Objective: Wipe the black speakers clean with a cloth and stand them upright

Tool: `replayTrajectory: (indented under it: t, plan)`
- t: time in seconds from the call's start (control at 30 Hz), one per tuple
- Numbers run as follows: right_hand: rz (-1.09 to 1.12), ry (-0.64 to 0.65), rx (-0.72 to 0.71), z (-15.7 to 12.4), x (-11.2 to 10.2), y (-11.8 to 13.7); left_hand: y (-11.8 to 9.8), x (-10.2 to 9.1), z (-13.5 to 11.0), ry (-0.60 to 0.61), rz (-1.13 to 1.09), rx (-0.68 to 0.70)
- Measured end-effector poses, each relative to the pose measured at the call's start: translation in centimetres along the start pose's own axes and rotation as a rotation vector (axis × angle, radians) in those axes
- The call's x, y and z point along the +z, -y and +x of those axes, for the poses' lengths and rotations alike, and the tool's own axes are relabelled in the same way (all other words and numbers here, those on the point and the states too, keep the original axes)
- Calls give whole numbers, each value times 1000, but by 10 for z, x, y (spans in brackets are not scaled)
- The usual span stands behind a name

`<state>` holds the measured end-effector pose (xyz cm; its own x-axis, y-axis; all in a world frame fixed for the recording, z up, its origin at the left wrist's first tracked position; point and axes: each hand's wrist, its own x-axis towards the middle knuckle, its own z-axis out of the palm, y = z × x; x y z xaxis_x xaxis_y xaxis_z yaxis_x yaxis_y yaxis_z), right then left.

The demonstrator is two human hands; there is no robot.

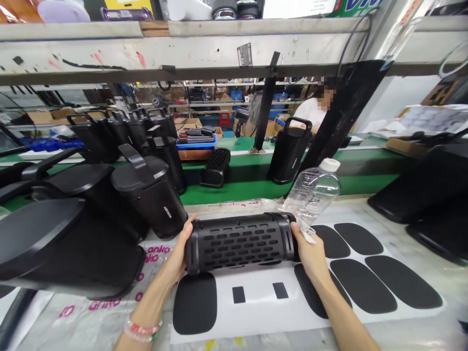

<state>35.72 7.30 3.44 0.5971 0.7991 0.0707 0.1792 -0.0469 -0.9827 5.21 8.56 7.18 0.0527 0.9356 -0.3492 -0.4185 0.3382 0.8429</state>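
Note:
A black portable speaker point(241, 242) with a slotted grille lies on its side across the middle of the bench. My left hand point(182, 243) is closed round its left end. At the other end my right hand point(309, 246) grips the speaker, with a small crumpled white piece point(307, 235) by the fingers, perhaps cloth or paper. Under and beside the speaker is a white sheet point(256, 319) bearing black rounded pads point(195, 304) and two small black squares point(239, 294). Part of the sheet is hidden by the speaker and my right forearm.
Black speakers with handles point(146, 195) crowd the left; others point(431, 185) stand at right. A clear bottle point(310, 195) leans behind my right hand. On the green strip are another speaker point(290, 151) and a small slotted black unit point(216, 167). A shelf point(204, 53) crosses above; a person point(310, 114) sits beyond.

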Motion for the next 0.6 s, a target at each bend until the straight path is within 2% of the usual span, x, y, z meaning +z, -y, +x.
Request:
replayTrajectory:
  t: [0.13,0.23,0.33,0.4,0.47,0.5,0.57,0.6]
  plan:
    - [-231,11,32,2,-1,4,-3,6,0,-55,8,-25]
    - [-419,-1,51,-4,-9,19,-3,8,1,-70,-2,-27]
    - [-605,-128,59,-20,-20,37,-3,7,3,-76,-11,-49]
    - [-675,-240,2,-34,-19,44,-2,7,4,-82,-13,-59]
    - [-639,-239,-214,-52,-4,45,-2,7,5,-91,-11,-62]
    - [-597,-186,-372,-61,9,43,-1,8,6,-93,-9,-64]
    - [-611,-63,-708,-83,45,40,-1,8,6,-87,-4,-68]
    - [-663,-12,-809,-95,65,40,0,8,7,-80,-2,-68]
